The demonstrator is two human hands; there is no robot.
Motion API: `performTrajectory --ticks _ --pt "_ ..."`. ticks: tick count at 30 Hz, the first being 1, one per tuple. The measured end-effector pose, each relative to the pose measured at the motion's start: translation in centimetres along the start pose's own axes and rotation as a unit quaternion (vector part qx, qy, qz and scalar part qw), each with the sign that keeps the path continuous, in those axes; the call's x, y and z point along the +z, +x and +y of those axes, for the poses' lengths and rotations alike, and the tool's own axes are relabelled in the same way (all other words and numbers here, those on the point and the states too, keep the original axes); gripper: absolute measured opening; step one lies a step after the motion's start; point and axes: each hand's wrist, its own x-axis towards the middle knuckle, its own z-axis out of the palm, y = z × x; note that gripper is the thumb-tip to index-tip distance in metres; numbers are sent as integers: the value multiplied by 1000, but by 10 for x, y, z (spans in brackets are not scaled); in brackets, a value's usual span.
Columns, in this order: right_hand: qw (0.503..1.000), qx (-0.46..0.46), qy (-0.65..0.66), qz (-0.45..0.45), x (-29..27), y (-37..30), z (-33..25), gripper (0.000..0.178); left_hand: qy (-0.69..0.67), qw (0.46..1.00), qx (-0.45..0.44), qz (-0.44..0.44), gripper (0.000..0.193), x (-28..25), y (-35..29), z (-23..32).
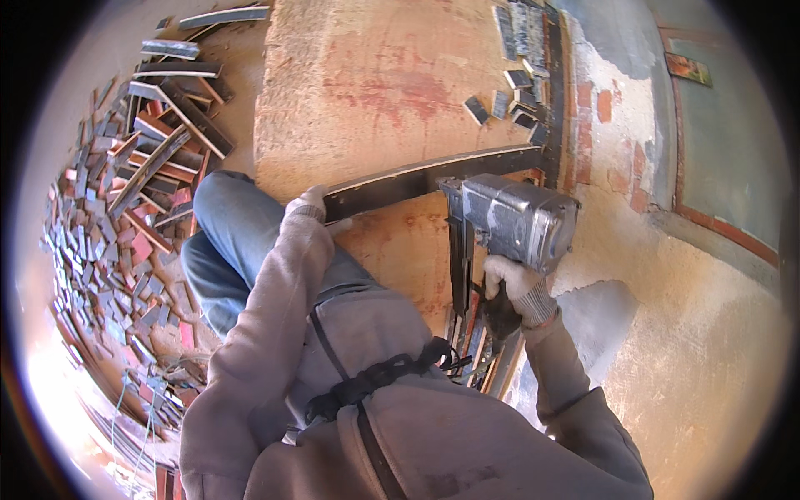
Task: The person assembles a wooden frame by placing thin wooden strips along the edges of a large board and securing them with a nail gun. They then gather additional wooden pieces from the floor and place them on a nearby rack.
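My left hand (310, 203), in a pale knit glove, grips the near-left end of a long dark wooden strip (392, 188). That strip stretches across a plywood board (350, 92) to its right edge, where it meets a dark edge strip. My right hand (518, 290), also gloved, is wrapped round the handle of a grey nail gun (521, 218). The gun's nose is at the strip's near side, right of its middle; whether it touches is hard to tell. Its long magazine points back toward my body.
Left of the board lies a large heap of short wood offcuts (104, 250), with longer strips (187, 117) on top. Small dark blocks (500, 104) sit at the board's far right. A peeling wall (612, 108) stands to the right. Several strips (500, 358) lie beside my right forearm.
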Motion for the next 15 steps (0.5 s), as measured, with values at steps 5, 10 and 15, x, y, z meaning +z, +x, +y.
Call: performTrajectory --ticks 5,10,15 --pt "998 -40 -30 25 -28 20 8 23 151 979 136 11 59 -2 2 -17" --pt "999 -28 -37 22 -44 37 3 19 -207 978 -26 16 59 9 5 -25" --pt "999 -16 -36 15 -46 47 4 17 -227 972 -61 -4 39 7 5 -7"
